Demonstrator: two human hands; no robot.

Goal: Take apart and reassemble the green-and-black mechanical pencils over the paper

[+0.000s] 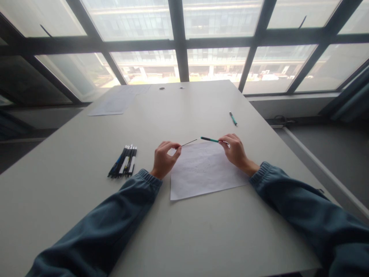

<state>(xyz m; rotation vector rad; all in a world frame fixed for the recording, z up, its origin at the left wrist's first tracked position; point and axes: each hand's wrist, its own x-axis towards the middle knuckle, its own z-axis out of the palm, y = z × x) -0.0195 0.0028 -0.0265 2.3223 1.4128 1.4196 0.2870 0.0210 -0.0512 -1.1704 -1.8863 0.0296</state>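
Between thumb and fingertips, my left hand (165, 157) pinches a thin dark pen refill (189, 142) that points to the right. My right hand (235, 152) grips a green and black pen (210, 139) by its right end, and its dark tip faces the refill. A small gap separates the refill from the pen. Both are held over the far edge of a white sheet of paper (198, 175) with faint marks on it. The far ends of the refill and pen are hidden in my fingers.
Several dark pens with some white parts (123, 161) lie side by side left of my left hand. Another green pen (233, 119) rests near the right edge of the white table (184, 234). More paper sheets (111, 104) lie at the back left, before large windows.
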